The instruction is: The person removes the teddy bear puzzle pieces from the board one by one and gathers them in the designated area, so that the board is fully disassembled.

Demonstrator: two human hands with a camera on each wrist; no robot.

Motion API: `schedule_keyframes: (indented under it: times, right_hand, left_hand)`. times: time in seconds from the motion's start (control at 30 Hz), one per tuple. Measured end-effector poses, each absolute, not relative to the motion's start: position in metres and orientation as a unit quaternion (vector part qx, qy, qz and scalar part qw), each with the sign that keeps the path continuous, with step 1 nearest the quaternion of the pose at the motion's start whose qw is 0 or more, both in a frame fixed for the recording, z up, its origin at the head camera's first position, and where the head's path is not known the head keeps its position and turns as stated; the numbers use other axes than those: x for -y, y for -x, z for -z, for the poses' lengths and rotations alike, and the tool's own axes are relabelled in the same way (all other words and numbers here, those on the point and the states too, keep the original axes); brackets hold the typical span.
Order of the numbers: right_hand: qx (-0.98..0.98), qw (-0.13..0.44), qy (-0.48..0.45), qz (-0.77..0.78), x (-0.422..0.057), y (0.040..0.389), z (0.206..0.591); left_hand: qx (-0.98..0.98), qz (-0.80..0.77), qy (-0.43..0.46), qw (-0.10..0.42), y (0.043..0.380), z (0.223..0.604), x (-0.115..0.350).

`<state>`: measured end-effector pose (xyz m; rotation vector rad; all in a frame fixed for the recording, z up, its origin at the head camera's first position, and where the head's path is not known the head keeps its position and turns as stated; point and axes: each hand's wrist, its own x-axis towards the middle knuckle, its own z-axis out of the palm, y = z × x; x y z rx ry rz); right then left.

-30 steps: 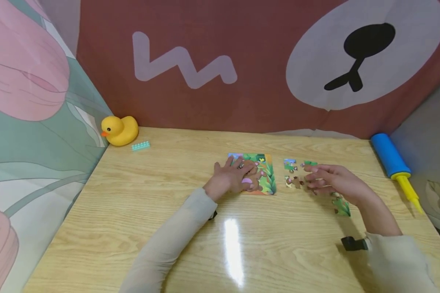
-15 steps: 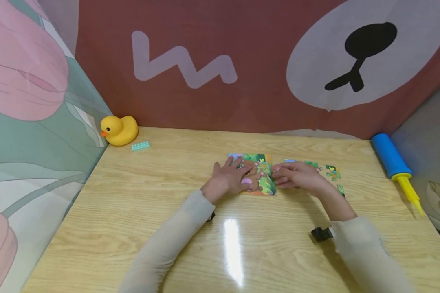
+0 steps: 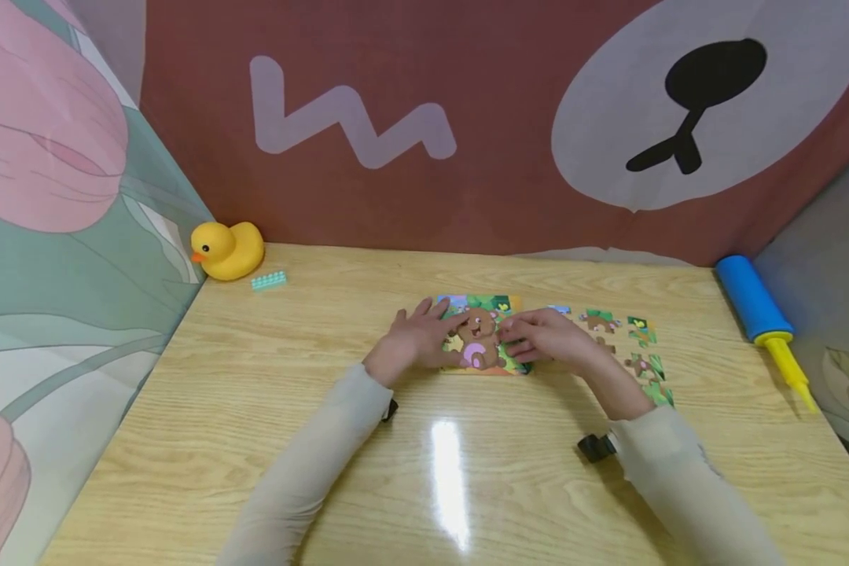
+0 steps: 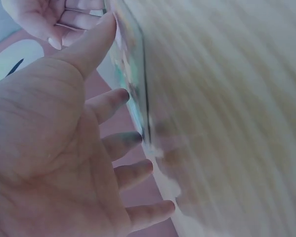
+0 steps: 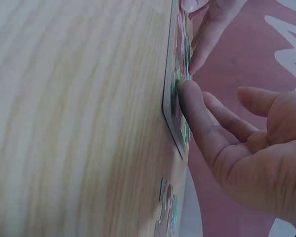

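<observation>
A flat square jigsaw puzzle (image 3: 477,355) with a brown bear picture lies at the middle of the table. My left hand (image 3: 412,339) rests at its left side, fingers spread and fairly straight, fingertips at the puzzle's edge. From the right, my right hand (image 3: 555,339) reaches over the picture. In the right wrist view an extended fingertip of the right hand (image 5: 266,158) touches the puzzle surface (image 5: 177,118), while the thumb stands apart. No piece shows between those fingers. Part of the picture is hidden under both hands.
Several loose puzzle pieces (image 3: 642,332) lie right of the puzzle, some partly behind the right hand. A yellow rubber duck (image 3: 229,250) and a mint toy brick (image 3: 269,281) sit at the back left. A blue and yellow hand pump (image 3: 753,299) lies along the right edge.
My right hand has moved left from the loose pieces onto the right part of the puzzle. The left hand has slid slightly left, uncovering more of the bear.
</observation>
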<state>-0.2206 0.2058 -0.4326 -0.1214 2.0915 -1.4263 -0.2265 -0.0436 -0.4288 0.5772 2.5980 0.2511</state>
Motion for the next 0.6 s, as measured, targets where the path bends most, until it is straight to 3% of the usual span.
schedule_keyframes:
  times: [0.6]
  right_hand:
    - [-0.802,0.299,0.037,0.516,-0.194,0.223,0.440]
  left_hand:
    - [-0.950,-0.045,-0.200,0.237,0.227,0.436,0.046]
